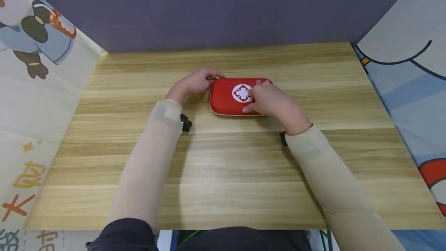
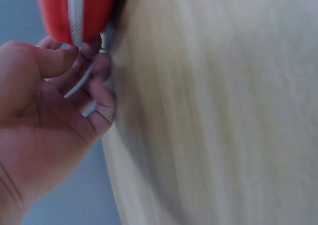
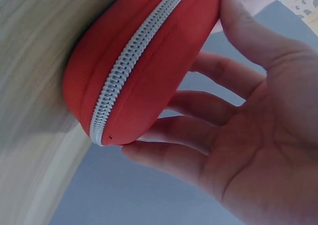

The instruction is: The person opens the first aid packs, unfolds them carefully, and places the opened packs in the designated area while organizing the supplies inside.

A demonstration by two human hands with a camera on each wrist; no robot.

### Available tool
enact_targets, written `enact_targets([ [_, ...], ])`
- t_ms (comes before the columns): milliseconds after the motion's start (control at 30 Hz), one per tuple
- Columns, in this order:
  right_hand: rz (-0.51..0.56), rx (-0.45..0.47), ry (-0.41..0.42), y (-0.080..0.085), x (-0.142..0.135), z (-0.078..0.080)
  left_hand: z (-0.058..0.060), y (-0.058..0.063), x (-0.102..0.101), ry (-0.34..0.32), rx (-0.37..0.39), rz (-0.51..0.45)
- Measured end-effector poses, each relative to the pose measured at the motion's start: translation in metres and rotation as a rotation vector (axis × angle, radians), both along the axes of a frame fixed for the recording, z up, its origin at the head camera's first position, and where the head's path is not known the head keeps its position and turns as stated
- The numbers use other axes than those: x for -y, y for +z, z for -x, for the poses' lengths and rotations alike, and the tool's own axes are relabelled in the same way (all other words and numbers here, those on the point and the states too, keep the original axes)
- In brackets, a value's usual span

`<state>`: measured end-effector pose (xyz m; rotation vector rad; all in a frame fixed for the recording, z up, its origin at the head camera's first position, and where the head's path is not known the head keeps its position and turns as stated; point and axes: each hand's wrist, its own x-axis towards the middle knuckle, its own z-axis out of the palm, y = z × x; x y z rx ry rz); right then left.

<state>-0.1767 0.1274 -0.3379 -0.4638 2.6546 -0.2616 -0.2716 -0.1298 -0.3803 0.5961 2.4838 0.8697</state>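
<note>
A red first-aid case [image 1: 226, 96] with a white cross emblem lies flat on the wooden table, its silver zipper [image 3: 124, 66] closed along the side seen in the right wrist view. At its far left corner my left hand [image 1: 198, 81] has curled fingers, with the thumb tip right at the zipper's end in the left wrist view; any zipper pull is hidden. My right hand [image 1: 270, 98] rests over the right part of the top. Its fairly straight, spread fingers [image 3: 186, 130] press on the case, the thumb lying across the top near the emblem.
The wood-grain table [image 1: 237, 173] extends around the case on every side. A plain grey-blue wall [image 1: 223, 11] rises behind its far edge. Printed cartoon panels stand at left [image 1: 42, 100] and right [image 1: 411, 88]. Dark wrist cameras [image 1: 186, 123] sit under both wrists.
</note>
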Motion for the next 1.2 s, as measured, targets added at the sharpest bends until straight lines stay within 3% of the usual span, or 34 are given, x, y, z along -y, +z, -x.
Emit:
enact_targets([
  [167,0.002,0.009,-0.004,0.001,0.001,0.0,0.009,-0.002,-0.001,-0.032,0.119,0.026],
  [300,-0.001,0.018,-0.013,0.0,0.001,0.0,0.013,-0.001,-0.002,-0.044,0.154,0.057],
  [500,-0.002,0.027,-0.019,-0.001,0.001,-0.001,0.016,-0.005,0.002,-0.043,0.127,0.049],
  [800,-0.015,0.008,-0.012,0.0,-0.001,-0.001,0.014,-0.012,0.01,0.049,0.049,0.0],
  [967,-0.027,0.003,-0.021,0.001,0.0,-0.001,0.011,-0.014,0.015,0.062,0.005,-0.023],
  [1200,-0.018,0.031,-0.065,0.002,0.002,-0.003,0.004,-0.012,0.027,0.074,0.042,0.017],
])
